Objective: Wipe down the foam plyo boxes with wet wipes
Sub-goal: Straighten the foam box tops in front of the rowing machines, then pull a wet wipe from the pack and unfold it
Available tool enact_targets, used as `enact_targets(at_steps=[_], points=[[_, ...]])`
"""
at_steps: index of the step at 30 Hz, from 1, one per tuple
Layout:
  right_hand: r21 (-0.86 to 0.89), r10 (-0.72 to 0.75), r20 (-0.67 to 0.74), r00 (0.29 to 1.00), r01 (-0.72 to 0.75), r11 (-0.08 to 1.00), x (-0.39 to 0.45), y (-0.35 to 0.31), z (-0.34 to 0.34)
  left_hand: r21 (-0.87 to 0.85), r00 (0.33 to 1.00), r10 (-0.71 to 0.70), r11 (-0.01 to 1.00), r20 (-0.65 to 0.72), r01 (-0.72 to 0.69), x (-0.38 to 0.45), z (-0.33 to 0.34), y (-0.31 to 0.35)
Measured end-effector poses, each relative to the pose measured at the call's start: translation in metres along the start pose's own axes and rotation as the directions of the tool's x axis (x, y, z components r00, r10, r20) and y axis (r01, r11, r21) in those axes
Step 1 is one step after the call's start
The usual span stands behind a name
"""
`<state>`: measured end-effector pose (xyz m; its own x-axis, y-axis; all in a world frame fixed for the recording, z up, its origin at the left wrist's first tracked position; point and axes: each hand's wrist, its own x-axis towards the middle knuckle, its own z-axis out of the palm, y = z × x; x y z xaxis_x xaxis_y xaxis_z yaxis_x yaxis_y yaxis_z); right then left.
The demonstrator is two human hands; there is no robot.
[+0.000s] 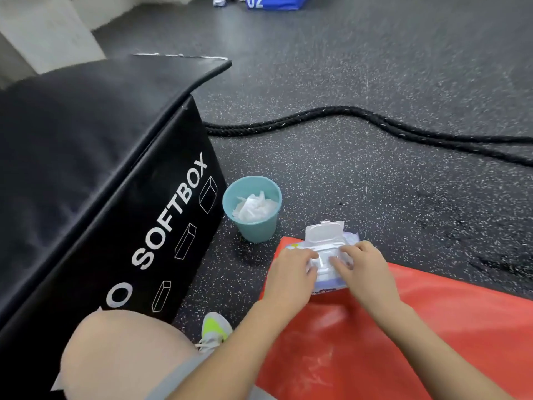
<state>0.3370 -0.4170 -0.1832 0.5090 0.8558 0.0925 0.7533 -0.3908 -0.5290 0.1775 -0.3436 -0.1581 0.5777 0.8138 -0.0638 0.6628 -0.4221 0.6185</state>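
Both hands [327,265] curl fingertips onto a soft, crinkly wet-wipe pack [331,255], its rigid lid flipped up, on a glossy red box [389,342].

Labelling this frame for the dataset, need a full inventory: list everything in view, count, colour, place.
black plyo box: 1, black with white SOFTBOX print, left
red plyo box: 1, red-orange, lower right, under the wipes
blue box: 1, blue with white 02, top edge, cut off
wet wipes pack: 1, white and pale purple, lid flipped open, on the red plyo box's corner
bin: 1, teal, on the floor between the two near boxes
used wipes: several, white, inside the bin
rope: 1, black, across the floor
floor: dark grey, white speckles
crumpled white item: 1, top edge, unclear
shoe: 1, white and neon yellow, bottom centre
knee: 1, bare, bottom left
left hand: fingers on the pack's opening
right hand: fingers on the pack's opening
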Motion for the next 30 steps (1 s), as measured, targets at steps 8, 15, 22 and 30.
enact_targets(at_steps=[8,15,22,30], points=[[0.077,0.072,-0.001,0.997,-0.072,0.994,-0.002,-0.003,0.012,0.098,0.981,0.17,0.982,-0.089,-0.162,0.022,0.023,-0.001],[0.19,0.195,0.071,0.978,-0.205,0.96,0.006,-0.006,0.013,0.116,0.987,0.157,0.981,-0.026,-0.153,0.033,0.028,0.001],[0.081,0.282,0.148,0.948,-0.296,0.952,0.014,-0.009,0.003,0.061,0.989,0.148,0.987,-0.007,-0.148,0.037,0.026,0.005],[0.079,0.281,0.152,0.947,-0.295,0.952,0.004,-0.026,0.006,0.021,0.989,0.118,0.992,0.085,-0.121,0.035,0.024,0.008]])
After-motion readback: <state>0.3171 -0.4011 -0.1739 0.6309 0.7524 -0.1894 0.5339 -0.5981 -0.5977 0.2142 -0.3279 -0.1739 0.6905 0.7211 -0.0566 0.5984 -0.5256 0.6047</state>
